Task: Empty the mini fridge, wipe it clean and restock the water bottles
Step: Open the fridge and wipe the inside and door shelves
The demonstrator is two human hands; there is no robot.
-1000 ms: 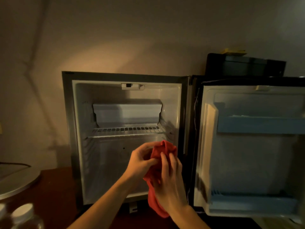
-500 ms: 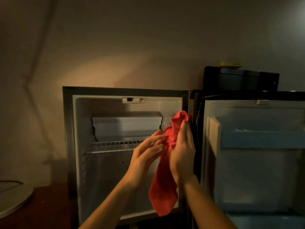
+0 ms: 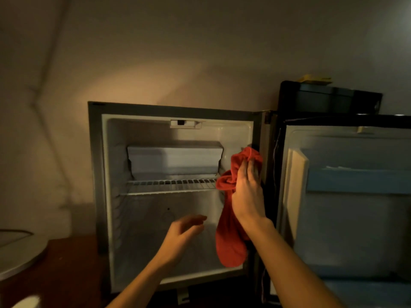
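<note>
The mini fridge [image 3: 96,174] stands open in front of me, its white inside bare apart from a wire shelf [image 3: 171,185] and a small freezer box [image 3: 175,160]. My right hand [image 3: 246,192] presses a red cloth [image 3: 230,236] against the upper part of the fridge's right inner wall; the cloth's long end hangs down. My left hand [image 3: 184,234] hovers low in front of the fridge's lower compartment, fingers apart and holding nothing. A pale blur at the bottom left corner may be a water bottle cap [image 3: 26,302].
The fridge door [image 3: 347,218] is swung wide to the right, with bluish door shelves. A black box [image 3: 329,98] sits on top behind it. A round pale tray [image 3: 20,252] rests on the dark wooden surface [image 3: 66,274] at left. The wall is close behind.
My right hand has carried the cloth up and right to the fridge's inner wall. My left hand has let go of the cloth and dropped lower. The view has tilted upward.
</note>
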